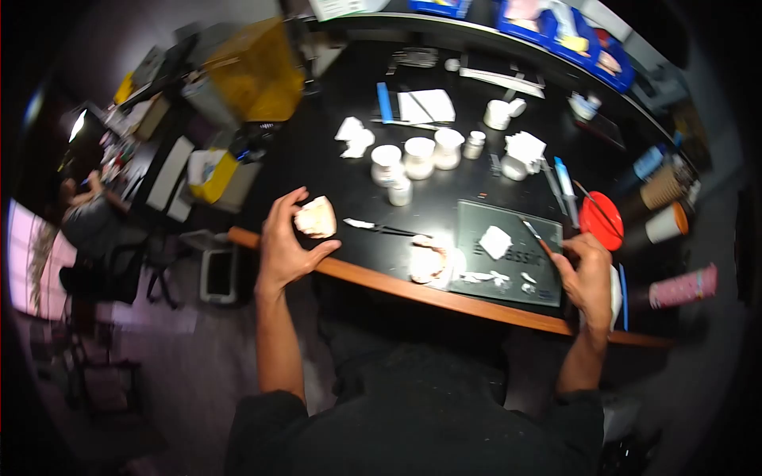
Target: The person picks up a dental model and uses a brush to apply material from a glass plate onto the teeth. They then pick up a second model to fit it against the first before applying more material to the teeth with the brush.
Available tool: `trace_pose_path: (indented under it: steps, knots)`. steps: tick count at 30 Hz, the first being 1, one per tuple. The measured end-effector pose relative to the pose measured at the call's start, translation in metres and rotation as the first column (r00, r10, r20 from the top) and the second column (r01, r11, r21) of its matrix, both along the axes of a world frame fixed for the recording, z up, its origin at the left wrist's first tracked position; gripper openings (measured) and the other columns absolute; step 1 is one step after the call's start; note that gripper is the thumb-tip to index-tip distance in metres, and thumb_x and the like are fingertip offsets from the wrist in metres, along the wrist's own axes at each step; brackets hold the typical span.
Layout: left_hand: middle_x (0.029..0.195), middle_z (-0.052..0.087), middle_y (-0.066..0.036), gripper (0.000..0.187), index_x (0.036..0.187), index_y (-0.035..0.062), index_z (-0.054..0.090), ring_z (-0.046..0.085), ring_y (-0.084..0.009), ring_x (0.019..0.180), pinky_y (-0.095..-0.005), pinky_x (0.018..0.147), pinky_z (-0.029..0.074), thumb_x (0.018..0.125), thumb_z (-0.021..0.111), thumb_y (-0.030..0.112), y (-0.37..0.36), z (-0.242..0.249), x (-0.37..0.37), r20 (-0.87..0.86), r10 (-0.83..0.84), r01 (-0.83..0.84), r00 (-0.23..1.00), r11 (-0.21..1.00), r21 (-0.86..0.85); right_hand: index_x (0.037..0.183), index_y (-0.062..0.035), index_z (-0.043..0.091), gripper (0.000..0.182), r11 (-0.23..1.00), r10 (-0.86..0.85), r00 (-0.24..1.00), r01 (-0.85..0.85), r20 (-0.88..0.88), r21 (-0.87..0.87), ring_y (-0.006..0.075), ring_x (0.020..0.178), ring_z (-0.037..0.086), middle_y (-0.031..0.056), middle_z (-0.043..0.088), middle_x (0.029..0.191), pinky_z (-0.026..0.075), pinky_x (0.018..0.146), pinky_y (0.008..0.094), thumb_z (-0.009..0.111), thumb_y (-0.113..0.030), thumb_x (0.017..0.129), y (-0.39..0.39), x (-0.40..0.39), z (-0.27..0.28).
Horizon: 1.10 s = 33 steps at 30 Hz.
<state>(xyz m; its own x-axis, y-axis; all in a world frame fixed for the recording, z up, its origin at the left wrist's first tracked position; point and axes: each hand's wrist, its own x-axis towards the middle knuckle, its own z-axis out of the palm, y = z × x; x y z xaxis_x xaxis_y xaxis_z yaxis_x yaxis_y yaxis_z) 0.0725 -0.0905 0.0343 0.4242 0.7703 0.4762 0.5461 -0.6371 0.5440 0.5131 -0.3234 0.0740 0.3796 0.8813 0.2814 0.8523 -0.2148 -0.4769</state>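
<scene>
My left hand (282,242) is at the table's front edge, its thumb and fingers spread around a cream-coloured dental cast (317,217). The thumb appears apart from the cast; whether the other fingers touch it is hard to tell. My right hand (586,274) grips a slim tool (538,238) with a pale, narrow tip, pointing up and left over a dark glass slab (476,226). On the slab lie a folded white piece (496,242) and white smears (486,278). A second dental cast (429,260) sits by the slab's left edge.
White jars (419,157) stand mid-table, with a smaller bottle (400,190) in front. A red lid-like disc (601,220) and paper cups (665,223) are at the right. Blue bins (548,28) line the back. A dark spatula-like tool (389,230) lies between the casts.
</scene>
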Motion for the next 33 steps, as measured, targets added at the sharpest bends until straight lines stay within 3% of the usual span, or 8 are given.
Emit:
trace_pose_path:
  steps: [10,13,18,22,23,26,29,33]
  knots:
    - [0.110,0.065,-0.015,0.063,0.123,0.0017,0.064,0.067,-0.0306,0.102,-0.0404,0.093,0.052,0.069,0.092,0.017,-0.003,-0.006,0.011,-0.061,0.092,-0.091,0.994,0.996,0.014,0.089,0.0030,0.077,0.016,0.997,-0.044,0.999,0.044,-0.002,-0.057,0.0366,0.083,0.069,0.0179,0.069,0.086,0.054,0.077,0.0437,0.083,-0.009,0.079,0.005,-0.009,0.001]
    - [0.109,0.068,-0.012,0.063,0.119,0.0046,0.066,0.065,-0.0337,0.102,-0.0439,0.092,0.050,0.066,0.094,0.024,-0.003,-0.005,0.013,-0.020,0.092,-0.092,0.996,0.995,-0.023,0.086,0.0028,0.076,0.012,1.000,-0.012,1.000,0.013,0.013,-0.006,0.0380,0.082,0.068,0.0185,0.068,0.086,0.053,0.077,0.0455,0.080,-0.008,0.081,0.009,-0.012,-0.003]
    - [0.106,0.069,-0.013,0.059,0.116,0.0019,0.068,0.068,-0.0311,0.098,-0.0404,0.089,0.054,0.066,0.095,0.018,-0.003,-0.011,0.009,0.053,0.087,-0.086,0.995,0.996,-0.028,0.092,0.0018,0.065,0.011,0.995,-0.088,0.996,0.090,-0.028,0.048,0.0397,0.083,0.069,0.0209,0.068,0.088,0.053,0.077,0.0477,0.072,-0.006,0.088,-0.005,-0.016,0.007]
    - [0.107,0.067,-0.010,0.061,0.120,0.0000,0.068,0.068,-0.0221,0.099,-0.0347,0.090,0.055,0.066,0.094,0.008,0.000,-0.008,0.002,0.154,0.031,-0.018,0.988,0.996,-0.087,0.094,0.0012,0.066,0.012,0.962,-0.200,0.979,0.205,-0.046,0.181,0.0284,0.074,0.075,0.0185,0.072,0.082,0.057,0.066,0.0372,0.076,-0.004,0.089,-0.034,0.003,0.043]
    - [0.110,0.065,-0.009,0.062,0.123,-0.0013,0.066,0.067,-0.0204,0.101,-0.0337,0.092,0.055,0.067,0.093,0.005,0.001,-0.007,-0.002,0.190,-0.007,0.028,0.982,0.993,-0.111,0.092,0.0010,0.066,0.010,0.950,-0.240,0.970,0.245,-0.049,0.195,0.0196,0.073,0.073,0.0143,0.073,0.080,0.056,0.067,0.0330,0.076,-0.002,0.089,-0.040,0.008,0.051]
    - [0.118,0.060,-0.008,0.065,0.129,-0.0031,0.063,0.065,-0.0193,0.106,-0.0326,0.096,0.055,0.070,0.090,-0.002,0.006,-0.001,-0.001,0.323,-0.083,0.159,0.943,0.964,-0.215,0.098,-0.0006,0.066,0.007,0.931,-0.206,0.947,0.267,-0.246,0.247,0.0085,0.072,0.064,0.0044,0.069,0.081,0.051,0.066,0.0255,0.071,0.000,0.093,-0.060,0.040,0.051]
    - [0.123,0.057,-0.008,0.067,0.132,-0.0037,0.060,0.064,-0.0188,0.110,-0.0320,0.098,0.054,0.071,0.088,-0.004,0.006,0.017,0.012,0.379,-0.172,0.268,0.909,0.938,-0.218,0.108,-0.0002,0.065,0.011,0.935,-0.003,0.804,0.213,-0.594,0.284,0.0064,0.075,0.059,0.0022,0.065,0.085,0.047,0.070,0.0216,0.064,-0.002,0.097,-0.072,0.053,0.051]
    - [0.123,0.055,-0.008,0.071,0.131,-0.0060,0.060,0.063,-0.0181,0.111,-0.0314,0.096,0.056,0.067,0.090,-0.004,-0.007,0.039,0.058,0.464,-0.277,0.421,0.842,0.874,-0.241,0.113,0.0052,0.064,0.023,0.873,0.369,0.334,0.195,-0.868,0.446,0.0155,0.080,0.060,0.0113,0.065,0.091,0.049,0.072,0.0264,0.059,-0.008,0.095,-0.075,0.075,0.038]
